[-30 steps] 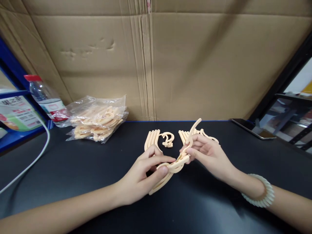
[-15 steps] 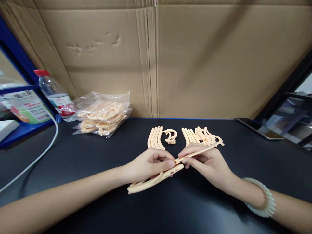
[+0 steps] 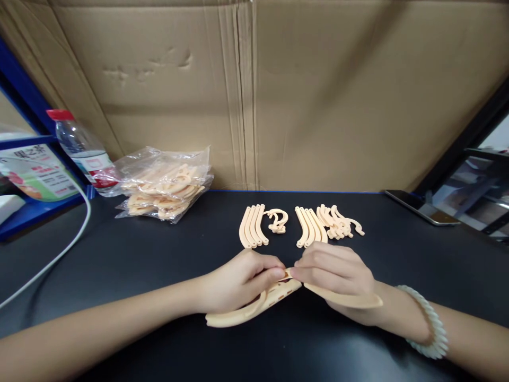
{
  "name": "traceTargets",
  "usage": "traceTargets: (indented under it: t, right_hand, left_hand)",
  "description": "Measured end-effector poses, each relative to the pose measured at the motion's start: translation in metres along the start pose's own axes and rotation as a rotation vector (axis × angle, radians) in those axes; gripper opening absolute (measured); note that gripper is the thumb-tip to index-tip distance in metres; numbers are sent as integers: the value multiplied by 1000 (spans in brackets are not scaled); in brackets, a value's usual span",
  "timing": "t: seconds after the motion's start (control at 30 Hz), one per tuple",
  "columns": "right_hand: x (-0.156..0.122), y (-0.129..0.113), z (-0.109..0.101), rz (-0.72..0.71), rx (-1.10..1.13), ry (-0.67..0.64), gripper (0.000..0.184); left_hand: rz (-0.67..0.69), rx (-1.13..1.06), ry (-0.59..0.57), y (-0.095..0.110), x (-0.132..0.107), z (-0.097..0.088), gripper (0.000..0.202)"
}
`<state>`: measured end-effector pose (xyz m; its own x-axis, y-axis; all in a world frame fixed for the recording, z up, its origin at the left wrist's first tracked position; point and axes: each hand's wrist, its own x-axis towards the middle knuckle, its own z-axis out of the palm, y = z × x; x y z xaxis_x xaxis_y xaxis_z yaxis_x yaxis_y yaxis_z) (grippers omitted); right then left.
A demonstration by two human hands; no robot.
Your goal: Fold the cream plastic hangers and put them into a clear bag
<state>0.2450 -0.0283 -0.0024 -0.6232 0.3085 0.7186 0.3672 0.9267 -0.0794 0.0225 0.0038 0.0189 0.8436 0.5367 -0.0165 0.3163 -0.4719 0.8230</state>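
My left hand (image 3: 238, 280) is closed on a cream plastic hanger arm (image 3: 242, 312) that lies low over the black table (image 3: 119, 276). My right hand (image 3: 338, 276) is closed on a second cream arm (image 3: 358, 301) that sticks out to the right. The two arms meet between my fingertips at the middle. Behind my hands lie a row of loose curved arms (image 3: 251, 227), a small hook piece (image 3: 277, 219), and another row of arms and hooks (image 3: 326, 225). A pale bead bracelet (image 3: 427, 322) is on my right wrist.
A clear bag of cream plastic parts (image 3: 163, 185) sits at the back left beside a water bottle (image 3: 81, 151). A white cable (image 3: 47, 254) runs down the left. A phone (image 3: 423, 208) lies at the back right. A cardboard wall (image 3: 254, 95) closes the back.
My right hand has swung its arm piece down from pointing up and back to lying flat to the right. The two pieces now form one line across my hands.
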Motion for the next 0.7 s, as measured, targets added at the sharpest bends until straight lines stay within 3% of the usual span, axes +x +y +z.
traceTargets:
  t: [0.2, 0.27, 0.37, 0.47, 0.6, 0.7]
  right_hand:
    - [12, -11, -12, -266, -232, 16, 22]
    - [16, -15, -18, -262, -188, 58, 24]
    - [21, -10, -30, 45, -69, 120, 25]
    - [20, 18, -53, 385, -67, 126, 22]
    - [6, 65, -86, 896, 100, -94, 26]
    - [-6, 85, -97, 1103, 159, -166, 43]
  left_hand:
    - [-14, -94, 44, -3, -1, 1, 39]
    - [-57, -239, 41, -8, 1, 1, 42]
    - [-79, -552, 21, -18, 4, -1, 40]
    - [-11, -823, 27, -26, 9, -3, 36]
    - [13, -982, 132, -27, 12, -6, 31]
    - [-26, -1070, 194, -24, 13, -8, 27]
